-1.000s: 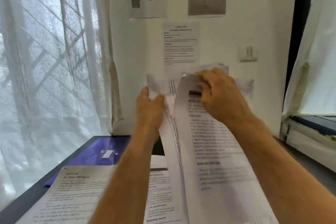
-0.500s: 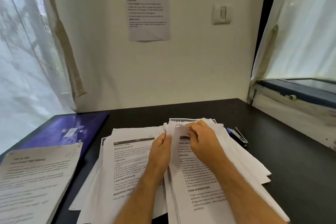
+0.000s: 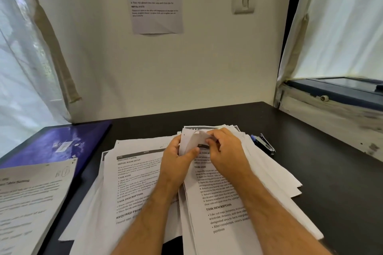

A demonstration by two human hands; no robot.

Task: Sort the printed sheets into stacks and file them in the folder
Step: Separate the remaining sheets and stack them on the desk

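Observation:
A loose pile of printed sheets lies on the dark table in front of me. My left hand grips the top left corner of the right-hand stack, thumb over the curled paper. My right hand pinches the top edge of the same sheets, bending a corner up. A second spread of sheets lies to the left under my left forearm. Further left, a separate stack sits at the table edge. A purple folder lies shut at the back left.
A blue and black stapler lies just right of the pile. A printed notice hangs on the wall ahead, with a light switch beside it. Curtains hang left and right; a window sill borders the table's right side.
The sheets, held up in front of the wall a second ago, have come down onto the table. My view has tilted downward. Both hands keep hold of the top edge.

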